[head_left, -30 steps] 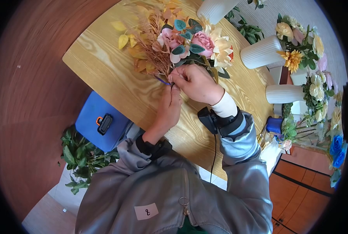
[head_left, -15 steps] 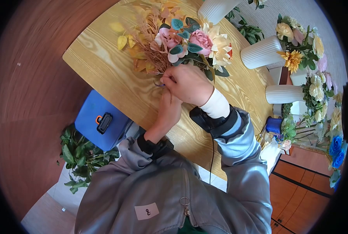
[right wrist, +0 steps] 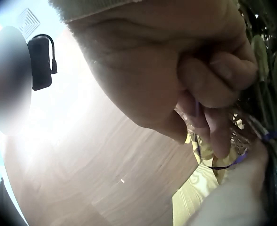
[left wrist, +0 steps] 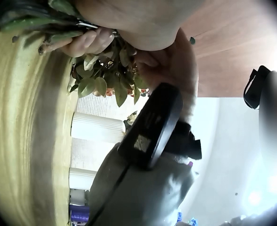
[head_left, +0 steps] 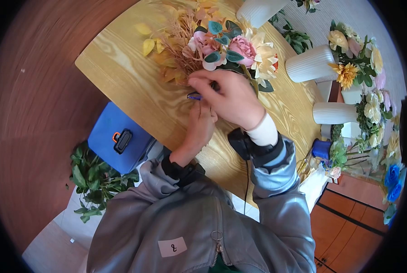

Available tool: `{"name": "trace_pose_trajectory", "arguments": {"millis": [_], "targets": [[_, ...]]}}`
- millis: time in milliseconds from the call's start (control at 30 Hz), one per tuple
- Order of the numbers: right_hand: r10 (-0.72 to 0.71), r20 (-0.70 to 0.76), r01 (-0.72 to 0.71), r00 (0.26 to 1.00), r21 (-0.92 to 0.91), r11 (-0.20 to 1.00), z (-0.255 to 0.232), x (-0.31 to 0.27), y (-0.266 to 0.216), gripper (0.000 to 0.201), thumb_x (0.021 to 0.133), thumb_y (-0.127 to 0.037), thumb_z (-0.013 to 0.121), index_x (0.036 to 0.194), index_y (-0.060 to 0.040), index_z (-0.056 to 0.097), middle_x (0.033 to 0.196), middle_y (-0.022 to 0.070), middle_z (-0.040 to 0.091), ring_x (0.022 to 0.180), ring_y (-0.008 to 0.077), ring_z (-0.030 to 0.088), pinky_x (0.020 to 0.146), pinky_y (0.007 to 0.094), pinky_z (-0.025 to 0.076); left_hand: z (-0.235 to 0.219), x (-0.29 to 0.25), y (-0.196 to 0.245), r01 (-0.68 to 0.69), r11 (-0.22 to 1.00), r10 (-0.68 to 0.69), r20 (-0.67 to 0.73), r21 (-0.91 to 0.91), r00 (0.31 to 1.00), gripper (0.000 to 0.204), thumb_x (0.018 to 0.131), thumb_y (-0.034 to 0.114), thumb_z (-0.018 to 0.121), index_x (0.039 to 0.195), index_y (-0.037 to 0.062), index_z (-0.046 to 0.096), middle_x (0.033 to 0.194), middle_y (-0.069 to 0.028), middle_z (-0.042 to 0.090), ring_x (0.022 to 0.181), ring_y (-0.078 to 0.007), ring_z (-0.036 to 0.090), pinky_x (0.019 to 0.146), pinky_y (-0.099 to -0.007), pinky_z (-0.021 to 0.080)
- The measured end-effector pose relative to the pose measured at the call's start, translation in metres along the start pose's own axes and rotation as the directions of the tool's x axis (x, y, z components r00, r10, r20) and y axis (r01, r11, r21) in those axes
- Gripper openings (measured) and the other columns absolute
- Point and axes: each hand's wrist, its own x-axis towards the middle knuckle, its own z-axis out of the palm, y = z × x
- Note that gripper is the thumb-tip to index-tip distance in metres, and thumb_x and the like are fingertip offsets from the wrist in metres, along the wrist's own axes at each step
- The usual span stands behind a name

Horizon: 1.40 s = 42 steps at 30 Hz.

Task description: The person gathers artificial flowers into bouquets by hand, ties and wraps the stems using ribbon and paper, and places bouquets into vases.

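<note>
A bouquet of artificial flowers [head_left: 242, 50] lies on the wooden table, with pink roses, a cream bloom, teal leaves and dry brown sprigs. My left hand [head_left: 199, 125] grips its bundled stems [right wrist: 276, 179] from the near side. A thin blue-purple ribbon [right wrist: 239, 158] loops out beside the stems, and a band of it crosses them. Over the binding point, my right hand [head_left: 235, 98] has its fingers curled and pinches the ribbon. The right hand covers much of the stems in the head view. Green stems and left fingertips [left wrist: 91, 42] show in the left wrist view.
White ribbed vases [head_left: 310, 63] with flowers stand along the table's far right side. A blue ribbon spool [head_left: 321, 149] sits near the right edge, by golden scissors [head_left: 305, 167]. Below the table's left edge is a blue box [head_left: 117, 141] beside a leafy plant [head_left: 92, 177].
My right hand moved left over the binding point, then slightly back right, its fingers working at the ribbon. The left hand stays at the stems. The bouquet shifted only slightly.
</note>
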Motion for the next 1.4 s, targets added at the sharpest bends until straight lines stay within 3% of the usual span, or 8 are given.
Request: {"name": "trace_pose_trajectory", "arguments": {"millis": [133,233,367,533,667,1233,1300,1400], "targets": [[-0.037,-0.236,0.101,0.971,0.263,0.960,-0.009,-0.029,0.023,0.015,0.078,-0.017,0.058,0.083,-0.0029,0.061,0.060,0.0023,0.056,0.044,0.0051,0.039,0.042,0.0209,0.033,0.003,0.001,0.003,0.079,0.997,-0.080,-0.110,-0.020,0.991,0.034,0.089,0.040,0.033,0.073,0.0105,0.040,0.050,0.0030,0.034,0.035,-0.0056,0.027,0.032,-0.0207,0.021],[0.212,0.043,-0.206,0.976,0.489,0.848,-0.006,-0.049,0.056,0.017,0.082,-0.018,0.055,0.082,-0.0025,0.060,0.063,-0.0032,0.054,0.048,0.0007,0.037,0.043,0.0186,0.030,0.002,0.000,0.005,0.144,0.989,-0.145,-0.085,-0.019,0.986,0.036,0.089,0.044,0.032,0.075,0.0120,0.039,0.050,0.0030,0.033,0.035,-0.0058,0.026,0.032,-0.0207,0.021],[0.207,0.079,-0.212,0.975,0.596,0.774,0.020,-0.049,0.090,0.015,0.083,-0.017,0.054,0.085,-0.0031,0.059,0.068,-0.0028,0.054,0.050,0.0000,0.038,0.043,0.0168,0.029,0.008,-0.006,0.019,0.268,0.957,-0.276,-0.062,-0.108,0.959,0.037,0.088,0.046,0.030,0.076,0.0121,0.039,0.050,0.0031,0.032,0.035,-0.0060,0.024,0.032,-0.0212,0.020],[0.144,0.370,-0.393,0.918,0.895,0.209,0.045,-0.032,0.101,0.005,0.080,-0.006,0.051,0.079,-0.0043,0.056,0.064,-0.0024,0.052,0.050,0.0023,0.039,0.043,0.0160,0.029,0.011,-0.018,0.028,0.331,0.935,-0.328,0.048,-0.127,0.944,0.040,0.088,0.047,0.030,0.072,0.0112,0.038,0.049,0.0026,0.032,0.034,-0.0067,0.024,0.031,-0.0219,0.020],[0.182,0.506,-0.498,0.843,0.862,-0.092,0.069,-0.025,0.127,0.016,0.085,-0.012,0.046,0.096,-0.0055,0.055,0.085,0.0026,0.059,0.066,0.0102,0.053,0.057,0.0242,0.044,0.011,-0.023,0.031,0.407,0.901,-0.379,0.184,-0.151,0.907,0.039,0.087,0.049,0.031,0.074,0.0133,0.039,0.048,0.0031,0.030,0.033,-0.0068,0.022,0.032,-0.0213,0.018],[-0.112,0.497,-0.508,0.861,0.823,-0.253,0.069,-0.003,0.092,0.027,0.082,-0.026,0.052,0.095,-0.0027,0.050,0.090,0.0085,0.056,0.080,0.0180,0.054,0.069,0.0310,0.047,-0.003,-0.022,0.037,0.393,0.901,-0.312,0.361,-0.181,0.879,0.047,0.087,0.053,0.023,0.068,0.0111,0.035,0.044,0.0031,0.029,0.030,-0.0075,0.024,0.031,-0.0214,0.020],[-0.442,0.414,-0.597,0.796,0.655,-0.463,0.091,-0.001,0.116,0.046,0.086,-0.038,0.040,0.111,0.0004,0.046,0.109,0.0112,0.051,0.092,0.0209,0.052,0.078,0.0338,0.045,-0.002,-0.023,0.042,0.383,0.905,-0.308,0.333,-0.186,0.891,0.048,0.086,0.055,0.023,0.068,0.0115,0.035,0.044,0.0032,0.029,0.030,-0.0074,0.023,0.031,-0.0215,0.020],[-0.534,0.299,-0.571,0.791,0.673,-0.470,0.103,0.002,0.123,0.046,0.087,-0.037,0.037,0.113,0.0009,0.045,0.110,0.0121,0.050,0.095,0.0216,0.051,0.082,0.0334,0.044,-0.005,-0.023,0.044,0.417,0.887,-0.324,0.377,-0.199,0.868,0.043,0.087,0.050,0.023,0.069,0.0126,0.034,0.044,0.0038,0.029,0.030,-0.0070,0.023,0.032,-0.0213,0.020]]}}
